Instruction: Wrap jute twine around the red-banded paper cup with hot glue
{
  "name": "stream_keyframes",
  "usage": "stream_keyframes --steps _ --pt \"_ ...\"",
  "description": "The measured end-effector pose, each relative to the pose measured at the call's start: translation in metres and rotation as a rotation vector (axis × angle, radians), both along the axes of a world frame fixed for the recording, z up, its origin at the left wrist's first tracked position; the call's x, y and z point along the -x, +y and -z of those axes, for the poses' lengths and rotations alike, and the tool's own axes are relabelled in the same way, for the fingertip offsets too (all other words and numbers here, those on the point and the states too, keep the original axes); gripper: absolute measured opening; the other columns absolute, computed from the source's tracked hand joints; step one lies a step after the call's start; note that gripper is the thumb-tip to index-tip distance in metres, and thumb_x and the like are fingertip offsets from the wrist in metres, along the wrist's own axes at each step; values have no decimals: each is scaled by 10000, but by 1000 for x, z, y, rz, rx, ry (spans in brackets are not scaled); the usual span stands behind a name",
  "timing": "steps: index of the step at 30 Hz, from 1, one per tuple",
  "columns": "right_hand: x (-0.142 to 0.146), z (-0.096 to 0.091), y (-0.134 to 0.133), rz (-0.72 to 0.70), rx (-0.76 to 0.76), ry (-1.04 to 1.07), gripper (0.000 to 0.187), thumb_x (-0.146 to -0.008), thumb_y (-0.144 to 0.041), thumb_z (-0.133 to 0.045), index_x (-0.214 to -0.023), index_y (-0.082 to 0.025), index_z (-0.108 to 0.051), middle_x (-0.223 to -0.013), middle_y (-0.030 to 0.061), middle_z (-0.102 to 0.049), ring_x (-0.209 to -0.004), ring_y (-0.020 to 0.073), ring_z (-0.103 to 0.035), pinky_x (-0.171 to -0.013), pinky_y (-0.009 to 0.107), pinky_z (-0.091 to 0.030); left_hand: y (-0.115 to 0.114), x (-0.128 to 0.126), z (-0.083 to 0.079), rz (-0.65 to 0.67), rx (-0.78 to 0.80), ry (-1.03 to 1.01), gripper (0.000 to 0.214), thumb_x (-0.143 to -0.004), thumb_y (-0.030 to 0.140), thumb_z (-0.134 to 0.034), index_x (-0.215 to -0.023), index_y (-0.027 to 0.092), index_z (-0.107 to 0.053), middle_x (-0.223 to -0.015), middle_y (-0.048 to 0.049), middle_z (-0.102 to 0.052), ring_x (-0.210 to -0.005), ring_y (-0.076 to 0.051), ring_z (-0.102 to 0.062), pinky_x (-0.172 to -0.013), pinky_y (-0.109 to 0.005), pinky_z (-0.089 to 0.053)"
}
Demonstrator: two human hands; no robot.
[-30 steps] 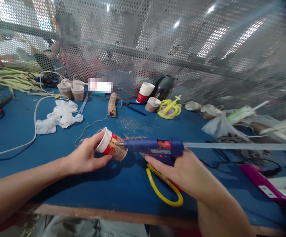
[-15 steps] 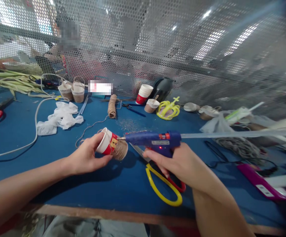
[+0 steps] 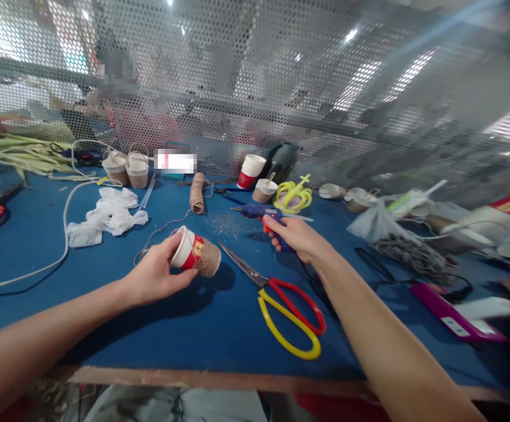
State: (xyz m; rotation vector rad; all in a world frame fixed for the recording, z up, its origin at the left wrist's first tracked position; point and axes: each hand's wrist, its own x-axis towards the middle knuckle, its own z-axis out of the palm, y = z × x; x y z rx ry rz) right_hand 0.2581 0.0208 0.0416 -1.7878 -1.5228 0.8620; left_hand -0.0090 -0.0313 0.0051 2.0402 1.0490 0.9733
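My left hand (image 3: pixel 155 275) grips a red and white paper cup (image 3: pixel 193 253) lying on its side, its lower part wound with brown twine. A loose strand of twine (image 3: pixel 158 230) runs from the cup toward a twine spool (image 3: pixel 197 192) farther back. My right hand (image 3: pixel 293 235) reaches out over the blue table (image 3: pixel 193 334) and holds the handle of a blue glue gun (image 3: pixel 261 212), which sits upright well away from the cup. Red and yellow scissors (image 3: pixel 281 305) lie between my arms.
Crumpled white plastic (image 3: pixel 105 215) and a white cord (image 3: pixel 64 223) lie at left. Twine-wrapped cups (image 3: pixel 127 169), stacked paper cups (image 3: pixel 250 170), a yellow crown shape (image 3: pixel 295 196) and a black jug (image 3: pixel 284 159) stand by the perforated metal screen. Bags, cables and a pink case (image 3: pixel 452 313) crowd the right.
My right hand has pulled the glue gun off the cup and carried it back toward the rear of the table. The left hand still holds the cup in place.
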Motion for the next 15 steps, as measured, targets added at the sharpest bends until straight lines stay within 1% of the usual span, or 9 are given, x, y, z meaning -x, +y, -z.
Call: stream_keyframes --steps 4,7,8,10,12,13,14,15 --pt "-6 20 18 23 -20 -148 377 -717 -476 -550 -501 -181 -460 -401 -17 -457 -352 82 -433 -364 221 -338 -2 -1 -1 -18 24 44 307 -704 246 -557 -969 119 -472 -824 -30 -582 -687 -134 -561 -627 -223 -456" --pt "-8 26 24 27 -87 -287 408 -700 -440 -575 -416 -187 -427 -363 -20 -413 -367 78 -413 -395 229 -280 -2 -1 -2 -27 28 67 305 -702 252 -558 -964 120 -473 -809 -28 -580 -669 -131 -554 -612 -221 -449" --pt "-7 25 24 24 -117 -325 411 -694 -428 -582 -403 -188 -420 -370 -19 -405 -392 81 -422 -414 232 -273 -2 -1 -1 -30 27 73 302 -703 253 -557 -961 121 -473 -807 -29 -580 -664 -130 -551 -610 -221 -447" --pt "0 17 20 9 -188 -380 373 -693 -407 -585 -430 -182 -445 -446 -4 -444 -482 93 -464 -464 236 -283 -2 -1 -1 -31 24 89 291 -702 256 -556 -949 123 -476 -802 -31 -580 -656 -130 -547 -602 -223 -442" --pt "17 4 11 -34 -256 -405 299 -708 -398 -572 -520 -175 -508 -578 20 -515 -586 110 -497 -523 239 -311 -3 -1 -1 -25 15 113 278 -696 260 -559 -925 123 -482 -799 -35 -580 -656 -135 -545 -597 -226 -437" --pt "28 -3 5 -60 -272 -412 278 -688 -399 -595 -540 -173 -528 -602 21 -527 -593 115 -495 -537 244 -322 -3 -1 -1 -17 10 127 271 -693 260 -561 -914 124 -484 -793 -34 -580 -657 -138 -544 -595 -227 -434" --pt "40 -10 -3 -140 -285 -401 273 -702 -421 -577 -586 -175 -559 -632 18 -546 -601 116 -499 -560 245 -342 -3 -1 -1 -7 6 141 262 -691 259 -562 -904 126 -486 -786 -31 -579 -657 -139 -543 -595 -228 -432" --pt "53 -16 -11 -287 -304 -348 279 -747 -428 -525 -649 -173 -580 -664 21 -564 -618 120 -505 -583 249 -363 -4 -1 -2 5 4 152 252 -692 255 -561 -898 130 -489 -780 -28 -577 -656 -139 -541 -597 -229 -431"
